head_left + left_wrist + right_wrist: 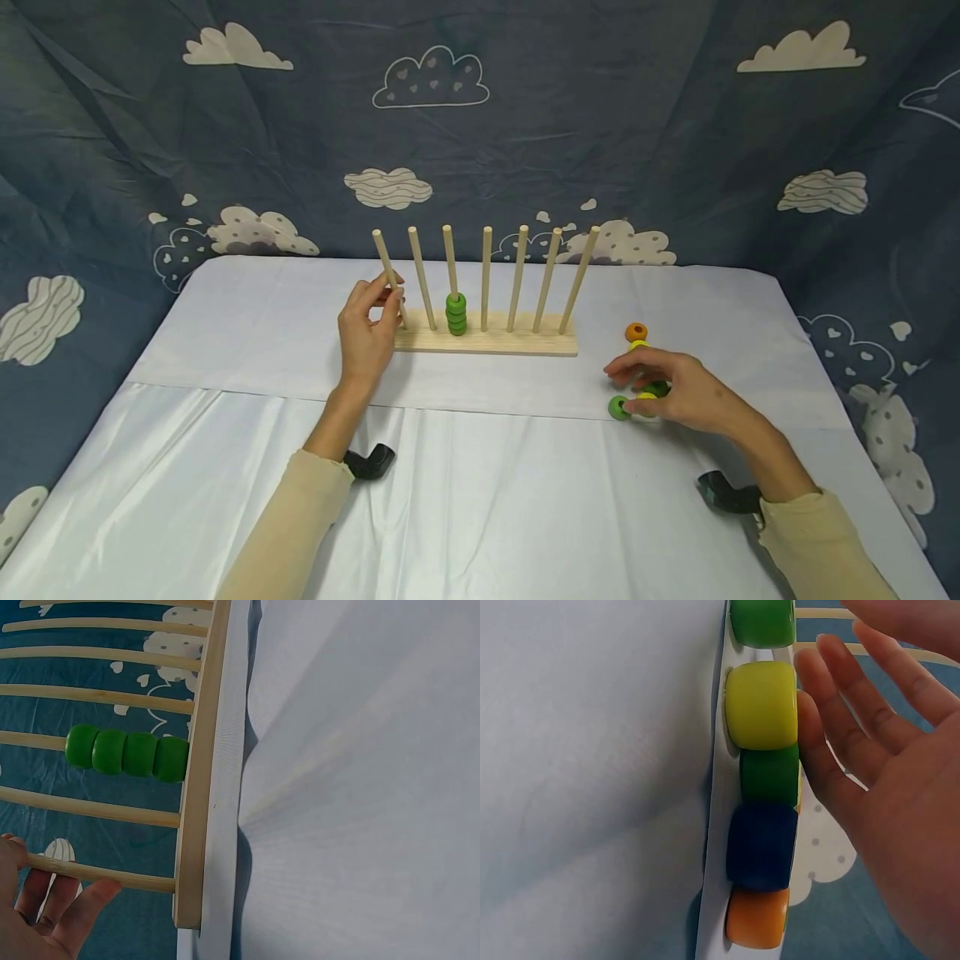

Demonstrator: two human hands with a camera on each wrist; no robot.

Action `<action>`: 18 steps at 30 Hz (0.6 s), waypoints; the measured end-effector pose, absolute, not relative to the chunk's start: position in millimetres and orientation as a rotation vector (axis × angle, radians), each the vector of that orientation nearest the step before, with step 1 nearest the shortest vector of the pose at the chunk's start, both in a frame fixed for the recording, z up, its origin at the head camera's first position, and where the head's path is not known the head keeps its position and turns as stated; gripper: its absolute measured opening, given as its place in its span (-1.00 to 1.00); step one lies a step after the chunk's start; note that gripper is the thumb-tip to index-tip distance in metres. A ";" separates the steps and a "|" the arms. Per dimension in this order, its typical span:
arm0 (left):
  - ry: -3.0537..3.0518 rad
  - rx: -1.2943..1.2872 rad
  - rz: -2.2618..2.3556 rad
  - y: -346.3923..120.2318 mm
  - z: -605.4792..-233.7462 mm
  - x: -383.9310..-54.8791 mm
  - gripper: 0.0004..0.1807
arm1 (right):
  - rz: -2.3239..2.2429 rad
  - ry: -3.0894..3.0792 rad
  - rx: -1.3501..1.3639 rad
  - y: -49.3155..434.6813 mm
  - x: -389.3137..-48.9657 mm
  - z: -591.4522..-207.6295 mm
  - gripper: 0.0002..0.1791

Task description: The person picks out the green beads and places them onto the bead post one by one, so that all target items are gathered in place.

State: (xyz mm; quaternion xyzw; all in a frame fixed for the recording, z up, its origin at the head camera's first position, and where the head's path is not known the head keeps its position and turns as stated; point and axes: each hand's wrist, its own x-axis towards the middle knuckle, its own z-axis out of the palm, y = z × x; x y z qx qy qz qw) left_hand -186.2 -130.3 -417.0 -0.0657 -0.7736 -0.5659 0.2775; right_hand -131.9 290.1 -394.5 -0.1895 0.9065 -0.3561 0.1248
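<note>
A wooden rack (517,342) stands on the white cloth with a row of upright pegs. My left hand (367,337) grips the leftmost peg (146,882), which carries no bead. Several green beads (124,753) are stacked on the third peg from the left. To the right of the rack, my right hand (686,392) hovers over loose beads, its fingers spread and nothing held. Around it lie a green bead (618,407), an orange bead (636,332), a yellow bead (762,706) and a dark blue bead (762,847). The hand partly hides the others.
White cloth (495,492) covers the table, with a fold line crossing it. Behind it hangs a dark blue curtain (600,125) with cloud prints. A black device (371,462) is strapped at the left wrist, and a similar black device (727,493) at the right.
</note>
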 end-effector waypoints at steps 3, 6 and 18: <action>-2.077 -0.175 -1.530 -129.8 -417.2 -185.9 -0.81 | -1.028 2.632 -0.576 290.6 -132.3 -395.5 -0.45; -2.080 -0.175 -1.536 -129.3 -417.2 -185.8 -0.81 | -1.006 2.627 -0.576 291.2 -132.5 -396.2 -0.45; -2.088 -0.165 -1.526 -130.6 -418.4 -187.0 -0.81 | -0.918 2.601 -0.590 290.3 -135.3 -399.0 -0.44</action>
